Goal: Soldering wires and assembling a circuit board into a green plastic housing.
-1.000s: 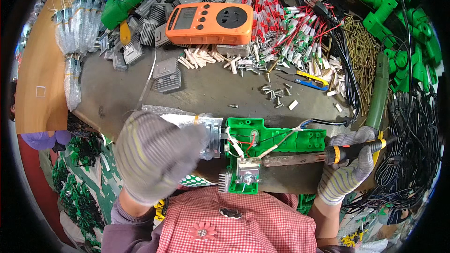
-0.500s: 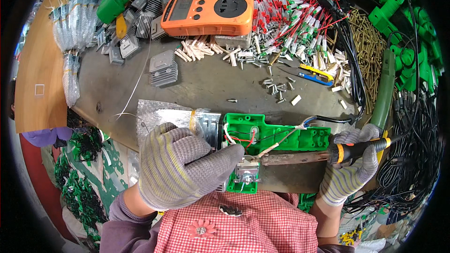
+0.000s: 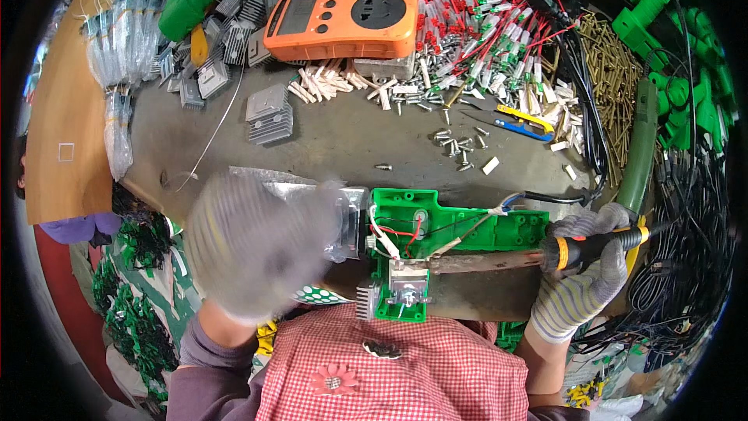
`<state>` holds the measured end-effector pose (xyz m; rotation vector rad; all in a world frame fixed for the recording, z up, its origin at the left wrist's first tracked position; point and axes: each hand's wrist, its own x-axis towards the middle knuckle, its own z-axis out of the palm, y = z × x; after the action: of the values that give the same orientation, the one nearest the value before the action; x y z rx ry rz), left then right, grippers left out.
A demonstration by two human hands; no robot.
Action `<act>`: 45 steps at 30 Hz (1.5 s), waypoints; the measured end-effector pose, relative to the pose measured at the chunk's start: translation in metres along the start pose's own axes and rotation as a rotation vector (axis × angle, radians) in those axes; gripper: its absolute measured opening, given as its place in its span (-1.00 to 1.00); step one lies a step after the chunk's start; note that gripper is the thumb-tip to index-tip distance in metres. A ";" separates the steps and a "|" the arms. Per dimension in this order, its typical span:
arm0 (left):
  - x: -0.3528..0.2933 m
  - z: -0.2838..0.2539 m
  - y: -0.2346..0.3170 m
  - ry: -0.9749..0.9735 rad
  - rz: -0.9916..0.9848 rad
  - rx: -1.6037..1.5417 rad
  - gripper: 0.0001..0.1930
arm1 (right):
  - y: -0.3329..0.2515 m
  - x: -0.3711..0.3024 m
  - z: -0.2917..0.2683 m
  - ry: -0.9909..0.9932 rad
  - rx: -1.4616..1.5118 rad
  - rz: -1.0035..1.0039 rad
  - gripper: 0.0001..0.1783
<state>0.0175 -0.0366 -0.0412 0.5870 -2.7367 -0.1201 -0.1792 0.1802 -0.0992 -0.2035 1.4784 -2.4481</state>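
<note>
My right hand (image 3: 573,304), in a striped grey glove, grips a soldering iron (image 3: 580,253) by its black and orange handle. The iron's long, browned shaft points left across an open green plastic housing (image 3: 510,234), its end close to a small metal part in the lower section. Red, black and white wires (image 3: 403,234) run inside the housing. A silver cylinder partly wrapped in clear film (image 3: 352,222) adjoins the housing's left end. Left of it is my gloved left hand (image 3: 249,249), smeared by motion, so its fingers cannot be made out. A finned heat sink (image 3: 366,302) sits beside the lower section.
Behind lie an orange meter (image 3: 343,23), grey heat sinks (image 3: 269,113), loose screws (image 3: 461,144), red-wired parts (image 3: 499,54) and yellow-blue snips (image 3: 523,121). Black cables (image 3: 662,281), brass-coloured rods (image 3: 615,86) and a dark green handle (image 3: 641,148) are at the right.
My left hand has moved left, away from the wires and the iron's end, uncovering the housing's left part and the heat sink. My right hand and the soldering iron have hardly moved.
</note>
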 end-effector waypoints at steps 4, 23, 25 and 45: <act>0.042 0.023 -0.023 0.095 -0.127 -0.307 -0.78 | 0.002 0.000 0.005 -0.040 0.006 0.012 -0.63; 0.044 0.027 0.014 -0.227 0.066 -0.937 -0.61 | -0.004 0.000 -0.002 -0.059 -0.031 0.018 -0.58; 0.041 0.027 0.016 -0.214 0.003 -0.980 -0.56 | 0.005 0.001 0.003 0.030 -0.021 -0.036 -0.59; 0.032 0.031 0.016 -0.175 0.193 -0.771 -0.47 | 0.000 0.001 -0.004 -0.141 0.084 -0.079 -0.66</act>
<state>-0.0269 -0.0344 -0.0579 0.0921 -2.5848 -1.1504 -0.1815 0.1834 -0.1010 -0.4155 1.3303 -2.4940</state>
